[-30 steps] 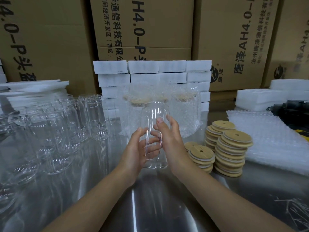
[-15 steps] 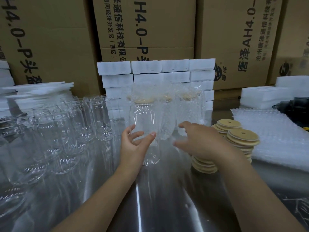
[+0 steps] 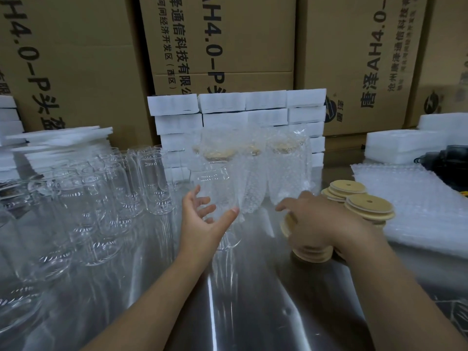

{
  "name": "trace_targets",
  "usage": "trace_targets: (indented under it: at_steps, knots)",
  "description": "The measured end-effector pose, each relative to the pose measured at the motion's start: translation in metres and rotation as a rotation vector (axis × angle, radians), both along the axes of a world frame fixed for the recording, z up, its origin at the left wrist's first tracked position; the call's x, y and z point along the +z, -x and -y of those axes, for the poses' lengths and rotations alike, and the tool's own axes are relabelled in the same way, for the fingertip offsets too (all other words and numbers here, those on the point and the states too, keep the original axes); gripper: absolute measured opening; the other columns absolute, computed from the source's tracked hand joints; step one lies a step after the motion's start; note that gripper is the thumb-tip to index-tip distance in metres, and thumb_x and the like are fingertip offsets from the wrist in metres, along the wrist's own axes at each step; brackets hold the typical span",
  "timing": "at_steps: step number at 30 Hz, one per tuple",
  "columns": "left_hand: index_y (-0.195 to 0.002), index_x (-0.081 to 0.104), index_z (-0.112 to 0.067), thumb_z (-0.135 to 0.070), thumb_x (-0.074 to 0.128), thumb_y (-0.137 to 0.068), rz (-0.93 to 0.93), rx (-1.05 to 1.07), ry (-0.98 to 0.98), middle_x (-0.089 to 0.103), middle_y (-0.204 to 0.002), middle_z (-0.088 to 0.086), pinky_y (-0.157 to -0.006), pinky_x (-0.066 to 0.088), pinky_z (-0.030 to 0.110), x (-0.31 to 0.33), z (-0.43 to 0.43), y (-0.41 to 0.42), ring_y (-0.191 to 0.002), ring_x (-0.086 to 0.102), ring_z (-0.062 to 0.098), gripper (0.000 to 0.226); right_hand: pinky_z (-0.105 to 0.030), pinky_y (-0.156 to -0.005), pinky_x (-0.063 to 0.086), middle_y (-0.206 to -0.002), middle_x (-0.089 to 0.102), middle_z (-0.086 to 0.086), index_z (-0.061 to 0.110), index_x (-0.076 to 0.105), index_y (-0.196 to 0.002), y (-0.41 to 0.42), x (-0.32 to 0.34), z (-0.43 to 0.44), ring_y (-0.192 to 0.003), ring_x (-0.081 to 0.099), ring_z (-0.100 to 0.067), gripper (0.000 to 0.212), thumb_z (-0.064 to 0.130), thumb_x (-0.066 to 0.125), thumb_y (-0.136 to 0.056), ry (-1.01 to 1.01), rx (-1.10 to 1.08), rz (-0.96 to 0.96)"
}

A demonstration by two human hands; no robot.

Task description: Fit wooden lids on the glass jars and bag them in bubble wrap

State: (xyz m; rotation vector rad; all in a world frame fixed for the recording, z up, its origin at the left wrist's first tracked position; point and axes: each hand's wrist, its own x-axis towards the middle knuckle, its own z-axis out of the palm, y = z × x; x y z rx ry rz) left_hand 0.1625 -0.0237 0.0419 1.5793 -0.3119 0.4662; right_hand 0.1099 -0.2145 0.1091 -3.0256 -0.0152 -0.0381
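My left hand (image 3: 200, 224) holds a clear glass jar (image 3: 217, 186) upright just above the steel table (image 3: 240, 305), thumb on its right side and fingers behind its left. My right hand (image 3: 321, 224) lies palm-down on the nearest stack of wooden lids (image 3: 311, 255), its fingers curled round a tilted wooden lid (image 3: 287, 224). Two taller lid stacks (image 3: 367, 205) stand just beyond that hand. Three lidded jars in bubble-wrap bags (image 3: 286, 168) stand behind the held jar.
Several empty glass jars (image 3: 101, 193) crowd the left of the table. Bubble-wrap bags (image 3: 417, 198) lie flat at the right, a black tool (image 3: 450, 160) behind them. White foam blocks (image 3: 228, 105) and cardboard boxes (image 3: 228, 34) wall off the back.
My right hand has let go of the jar and moved right onto the lid stack, taking hold of a lid. My left hand alone now holds the jar.
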Motion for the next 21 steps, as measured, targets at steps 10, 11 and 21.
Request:
trace_targets:
  at_steps: [10, 11, 21]
  knots:
    - [-0.123, 0.03, -0.056, -0.045, 0.082, -0.056, 0.123, -0.006, -0.175, 0.046, -0.122, -0.019, -0.094, 0.039, 0.015, -0.01, 0.003, -0.001, -0.116, 0.052, 0.0, 0.086, -0.006, -0.071, 0.043, -0.107, 0.035, 0.013, 0.032, 0.045, -0.1, -0.005, 0.005, -0.023, -0.094, 0.05, -0.001, 0.041, 0.039, 0.073, -0.071, -0.972, 0.078, 0.908]
    - [-0.121, 0.029, -0.06, -0.046, 0.082, -0.056, 0.135, 0.001, -0.196, 0.045, -0.122, -0.021, -0.094, 0.038, 0.013, -0.01, 0.003, -0.001, -0.117, 0.051, -0.002, 0.085, -0.008, -0.076, 0.045, -0.108, 0.039, 0.015, 0.031, 0.046, -0.094, -0.004, 0.006, -0.023, -0.097, 0.052, -0.002, 0.037, 0.04, 0.074, -0.071, -1.049, 0.102, 0.934]
    - [-0.124, 0.029, -0.052, -0.032, 0.09, -0.06, 0.23, -0.005, -0.318, 0.044, -0.125, -0.016, -0.09, 0.033, -0.001, -0.011, 0.005, 0.001, -0.114, 0.047, -0.011, 0.091, -0.035, -0.095, 0.05, -0.114, 0.058, 0.013, 0.032, 0.05, -0.095, -0.005, -0.003, -0.039, -0.106, 0.06, -0.004, 0.035, 0.035, 0.078, -0.074, -1.175, 0.338, 0.658]
